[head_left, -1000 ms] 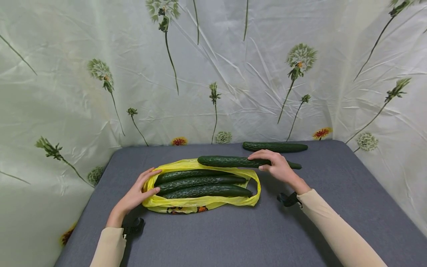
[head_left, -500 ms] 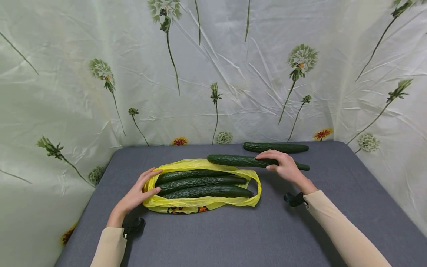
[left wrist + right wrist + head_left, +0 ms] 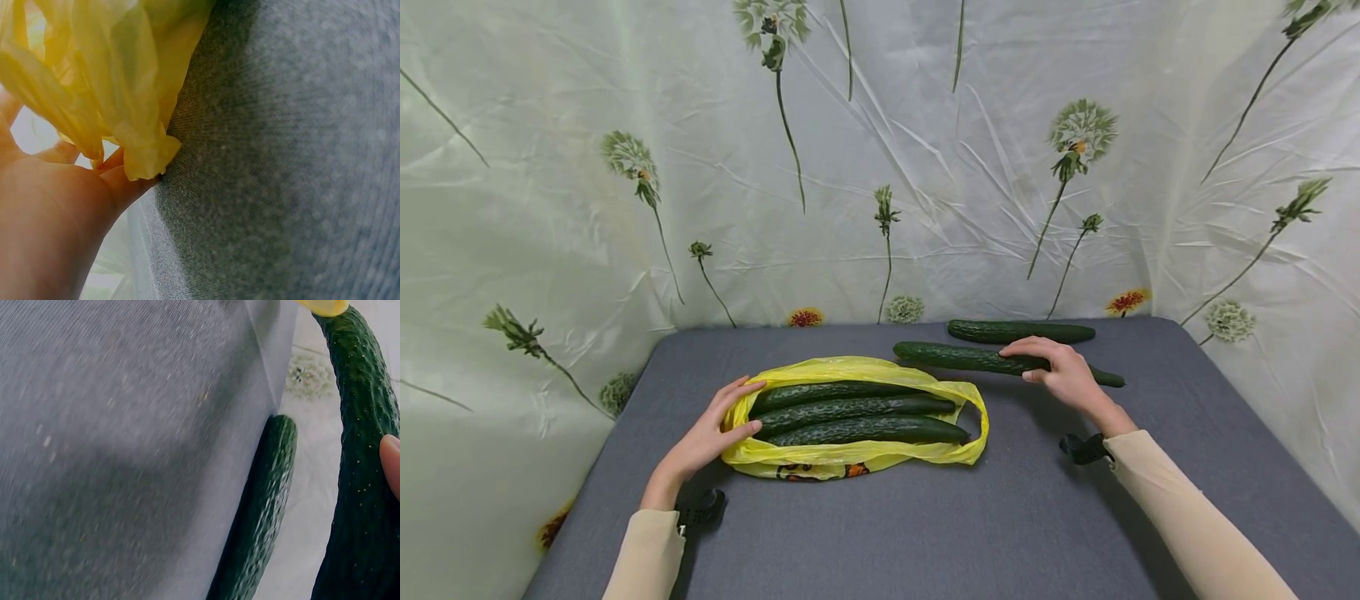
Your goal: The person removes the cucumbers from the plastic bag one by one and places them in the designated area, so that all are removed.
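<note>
A yellow plastic bag point(image 3: 880, 457) lies spread wide at its mouth, with three dark green cucumbers point(image 3: 857, 408) side by side inside. At the bag's left end my left hand point(image 3: 703, 437) holds the rim, thumb and fingers spread over it. Bunched yellow plastic point(image 3: 140, 94) covers part of those fingers in the left wrist view. My right hand point(image 3: 1063, 375) grips another cucumber point(image 3: 951, 356) from above, raised over the table to the right of the bag. One more cucumber point(image 3: 1021, 332) rests behind it near the table's far edge.
The grey cloth-covered table point(image 3: 880, 542) ends at a pale curtain point(image 3: 880, 125) with a dandelion print, which also hangs along both sides. Black wrist cameras point(image 3: 700, 507) sit under both wrists.
My right hand has carried its cucumber to the right, away from over the bag's back rim. The left hand and the bag have stayed in place.
</note>
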